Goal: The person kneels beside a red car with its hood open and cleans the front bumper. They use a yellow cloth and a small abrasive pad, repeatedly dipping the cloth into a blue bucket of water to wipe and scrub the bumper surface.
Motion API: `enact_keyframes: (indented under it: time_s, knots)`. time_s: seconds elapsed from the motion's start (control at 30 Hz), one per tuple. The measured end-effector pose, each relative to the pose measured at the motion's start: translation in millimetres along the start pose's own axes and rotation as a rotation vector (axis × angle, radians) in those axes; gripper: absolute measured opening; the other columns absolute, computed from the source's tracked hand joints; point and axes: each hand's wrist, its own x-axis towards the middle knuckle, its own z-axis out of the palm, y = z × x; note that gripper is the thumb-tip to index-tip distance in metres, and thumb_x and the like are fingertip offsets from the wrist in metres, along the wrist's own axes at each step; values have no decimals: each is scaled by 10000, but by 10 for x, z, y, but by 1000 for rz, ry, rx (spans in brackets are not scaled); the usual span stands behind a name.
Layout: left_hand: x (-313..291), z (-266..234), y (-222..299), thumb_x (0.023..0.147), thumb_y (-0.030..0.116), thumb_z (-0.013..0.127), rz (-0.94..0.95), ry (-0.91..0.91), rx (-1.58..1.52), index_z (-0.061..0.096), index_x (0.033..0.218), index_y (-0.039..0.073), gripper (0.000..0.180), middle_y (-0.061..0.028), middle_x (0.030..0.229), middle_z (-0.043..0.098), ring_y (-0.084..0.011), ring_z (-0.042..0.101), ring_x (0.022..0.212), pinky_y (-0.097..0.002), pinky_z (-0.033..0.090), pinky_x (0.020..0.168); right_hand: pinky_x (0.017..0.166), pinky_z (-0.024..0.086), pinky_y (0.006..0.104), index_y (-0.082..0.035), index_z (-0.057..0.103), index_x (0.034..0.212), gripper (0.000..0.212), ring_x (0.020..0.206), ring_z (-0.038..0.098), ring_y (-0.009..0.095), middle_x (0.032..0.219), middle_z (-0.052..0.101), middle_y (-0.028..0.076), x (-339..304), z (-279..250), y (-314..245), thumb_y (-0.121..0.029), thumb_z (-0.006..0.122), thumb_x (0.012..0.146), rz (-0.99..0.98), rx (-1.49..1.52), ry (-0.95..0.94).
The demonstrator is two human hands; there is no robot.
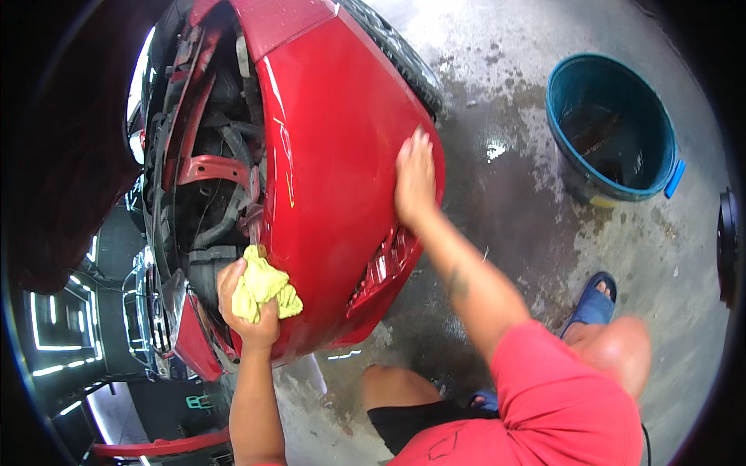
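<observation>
A glossy red car bumper (334, 147) fills the middle of the view, with dark openings and a slatted red recess (386, 266) low on its right side. My left hand (255, 330) is closed around a crumpled yellow-green cloth (266, 287), at the bumper's left edge beside the opened front of the car. My right hand (416, 182) lies flat on the bumper's outer right side, fingers stretched toward its far end. Whether anything thin is under that palm is hidden.
Bare car structure (214, 167) with brackets and hoses shows left of the bumper. A blue-green bucket (553, 116) with dark liquid stands on the wet concrete floor (497, 194) to the right. A tire (396, 54) is beyond the bumper. My slippered foot (594, 303) is near the bucket.
</observation>
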Motion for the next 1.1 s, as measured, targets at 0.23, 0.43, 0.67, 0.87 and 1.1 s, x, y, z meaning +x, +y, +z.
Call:
enact_keyframes:
  time_s: [0.23,0.43,0.67,0.87,1.1]
  knots:
    - [-72,-198,-5,746,175,689,-45,-38,0,610,1359,-57,660,-198,1354,620,-339,568,1268,-465,414,1141,1315,78,580,24,173,1686,782,1646,101,421,1757,136,286,-464,-75,-546,-499,361,1137,-63,-34,-72]
    - [46,-125,90,688,65,703,16,-16,27,629,1318,-36,643,-239,1195,668,-400,645,1072,-478,519,991,1314,113,588,32,146,1684,739,1640,93,446,1763,95,284,-220,68,-376,-435,335,1143,-61,-66,-58]
    - [67,-127,64,696,73,711,47,-13,42,625,1325,-19,641,-229,1207,670,-398,647,1079,-479,520,987,1301,53,624,2,193,1689,762,1648,99,417,1762,138,269,-613,-88,-574,-472,406,1130,-156,-89,-56]
    - [85,8,64,673,66,708,55,-2,-11,624,1321,-22,660,-235,1203,665,-404,642,1083,-478,524,987,1313,83,577,14,160,1690,847,1649,114,390,1769,152,244,293,-32,111,-607,265,1123,63,71,-35]
    - [-21,-132,73,673,95,664,12,-41,38,619,1322,-46,666,-233,1213,647,-383,621,1119,-478,487,1027,1317,45,575,22,146,1692,819,1663,74,342,1783,109,220,-528,-49,-261,-562,292,1137,126,-35,-113]
